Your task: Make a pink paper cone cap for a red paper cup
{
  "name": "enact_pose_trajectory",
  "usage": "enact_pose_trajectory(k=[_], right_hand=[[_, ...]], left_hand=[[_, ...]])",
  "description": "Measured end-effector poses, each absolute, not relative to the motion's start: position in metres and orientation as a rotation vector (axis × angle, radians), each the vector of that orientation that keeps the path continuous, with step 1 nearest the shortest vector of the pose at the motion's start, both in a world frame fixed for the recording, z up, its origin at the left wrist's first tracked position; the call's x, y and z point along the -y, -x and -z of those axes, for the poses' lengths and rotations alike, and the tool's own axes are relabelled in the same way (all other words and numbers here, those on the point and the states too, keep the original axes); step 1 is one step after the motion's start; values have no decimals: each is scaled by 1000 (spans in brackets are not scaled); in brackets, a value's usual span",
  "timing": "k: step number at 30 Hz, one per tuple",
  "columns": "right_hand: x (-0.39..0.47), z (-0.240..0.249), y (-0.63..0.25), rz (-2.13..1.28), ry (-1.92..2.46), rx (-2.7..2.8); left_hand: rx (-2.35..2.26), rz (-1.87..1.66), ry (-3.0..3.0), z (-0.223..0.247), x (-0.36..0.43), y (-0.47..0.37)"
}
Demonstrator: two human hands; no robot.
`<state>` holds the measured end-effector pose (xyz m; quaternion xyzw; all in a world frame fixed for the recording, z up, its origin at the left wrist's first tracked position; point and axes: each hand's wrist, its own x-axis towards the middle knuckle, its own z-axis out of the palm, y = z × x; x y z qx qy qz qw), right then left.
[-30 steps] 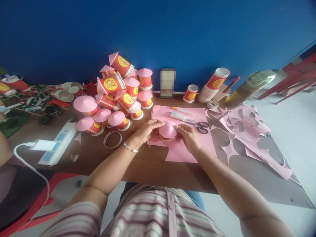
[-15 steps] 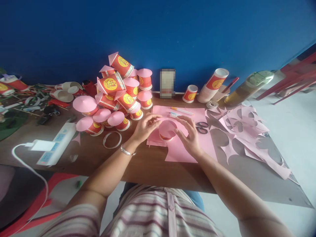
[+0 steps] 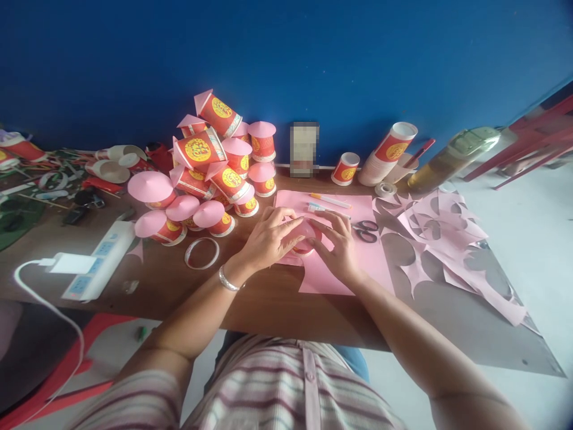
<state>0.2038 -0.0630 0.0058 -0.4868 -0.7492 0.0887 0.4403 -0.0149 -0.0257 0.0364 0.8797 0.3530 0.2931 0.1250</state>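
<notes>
Between my hands, a pink paper cone [image 3: 305, 230] sits on top of a red paper cup [image 3: 302, 251] on the pink sheet. My left hand [image 3: 268, 240], with a silver bracelet at its wrist, holds the cone from the left, thumb and fingers against it. From the right, my right hand [image 3: 339, 246] grips it, with its thumb low and fingertips higher up. The fingers cover much of the cone. Under them lies pink paper [image 3: 344, 279], bearing an orange marker [image 3: 331, 201], a white-and-blue tube [image 3: 316, 207] and dark-handled scissors [image 3: 366, 232].
Left of my hands stand several red cups with pink cones [image 3: 208, 215], piled up. A tape ring [image 3: 202, 240] and a power strip [image 3: 102, 263] lie nearby. To the right are pink paper scraps [image 3: 416, 263], stacked cups [image 3: 387, 155] and a bottle [image 3: 452, 158].
My left hand has moved right and down over the cone, now covering more of it. My right hand's fingers have closed in from the other side. The cup stays in place.
</notes>
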Motion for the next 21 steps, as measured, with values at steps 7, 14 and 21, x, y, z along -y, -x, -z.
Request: enact_pose_trajectory(k=[7,14,21], right_hand=[[65,-8,-205,-168,1196,1903],[66,-5,-205,-171,1187,1890],[73,-11,-199,-183,1168,1859]], left_hand=[[-1026,-852,-2574,-35,28,17],[-1079,-1039,-2000,-37,30,13],[-1057,-1028,-1102,-21,28,1]])
